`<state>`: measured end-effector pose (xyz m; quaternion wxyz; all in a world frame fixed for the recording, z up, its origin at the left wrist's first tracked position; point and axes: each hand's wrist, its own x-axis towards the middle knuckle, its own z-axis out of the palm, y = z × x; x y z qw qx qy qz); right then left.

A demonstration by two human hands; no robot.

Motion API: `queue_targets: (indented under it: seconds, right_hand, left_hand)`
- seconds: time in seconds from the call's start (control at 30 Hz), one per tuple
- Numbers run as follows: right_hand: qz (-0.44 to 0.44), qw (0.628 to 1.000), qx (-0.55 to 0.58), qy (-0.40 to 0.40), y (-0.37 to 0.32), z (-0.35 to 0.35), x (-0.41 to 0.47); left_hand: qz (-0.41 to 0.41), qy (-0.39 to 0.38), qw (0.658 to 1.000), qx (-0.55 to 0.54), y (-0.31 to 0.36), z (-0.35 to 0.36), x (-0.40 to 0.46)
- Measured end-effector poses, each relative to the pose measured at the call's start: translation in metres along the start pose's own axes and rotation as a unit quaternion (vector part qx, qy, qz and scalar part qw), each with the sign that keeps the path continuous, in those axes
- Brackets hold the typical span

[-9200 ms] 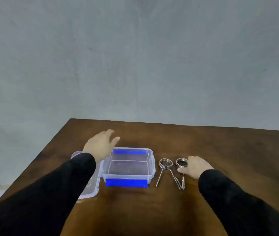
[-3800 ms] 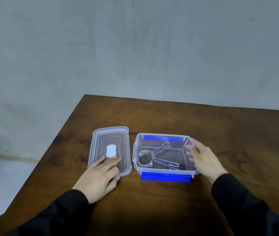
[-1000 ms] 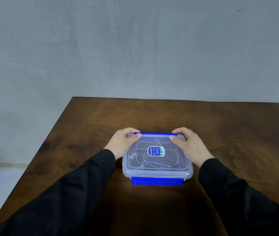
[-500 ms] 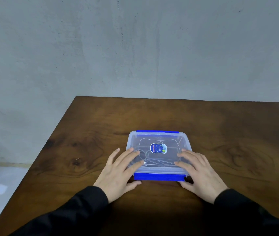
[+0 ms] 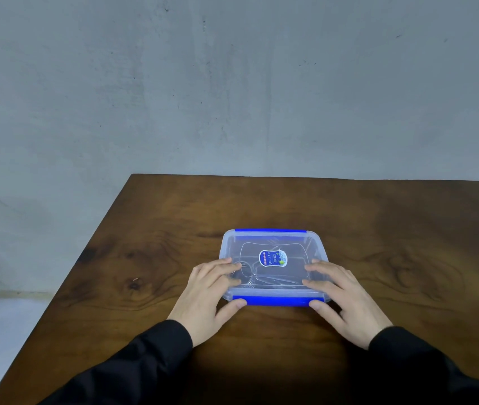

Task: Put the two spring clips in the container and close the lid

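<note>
A clear plastic container (image 5: 314, 247) with blue latches sits on the wooden table, its clear lid (image 5: 273, 244) with a blue sticker lying flat on top. The spring clips (image 5: 264, 280) show faintly through the lid as thin metal wires. My left hand (image 5: 206, 290) rests on the lid's near left corner, fingers spread on top and thumb against the near blue latch (image 5: 276, 301). My right hand (image 5: 346, 296) mirrors it on the near right corner, thumb at the same latch. The far blue latch (image 5: 270, 230) lies down along the back edge.
The brown wooden table (image 5: 407, 244) stretches wide to the right and behind the container. Its left edge (image 5: 92, 247) runs diagonally, with pale floor beyond. A grey wall stands behind the table's far edge.
My hands left the far edge of the lid and came to its near corners. In the last half second my thumbs curled in against the near blue latch.
</note>
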<state>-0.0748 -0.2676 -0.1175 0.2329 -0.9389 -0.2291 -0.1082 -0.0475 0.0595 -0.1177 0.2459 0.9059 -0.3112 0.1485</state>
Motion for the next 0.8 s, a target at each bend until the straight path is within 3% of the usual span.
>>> queue_targets:
  seconds: [0.33,0.6,0.73,0.8]
  right_hand:
    - [0.007,0.999,-0.023,0.046,-0.013,0.007,0.002]
    - [0.026,0.999,-0.019,0.022,-0.015,0.004,0.002]
    - [0.046,0.999,-0.002,-0.001,-0.018,-0.002,0.000]
    - [0.058,0.998,0.024,0.011,-0.023,-0.013,-0.001]
  left_hand:
    - [-0.026,-0.002,0.999,0.018,0.007,0.003,0.002]
    - [-0.048,-0.014,0.998,0.033,0.011,0.004,0.001]
    - [-0.070,0.005,0.997,-0.016,0.016,-0.001,0.002]
    - [-0.100,0.056,0.990,-0.079,0.020,-0.010,-0.001]
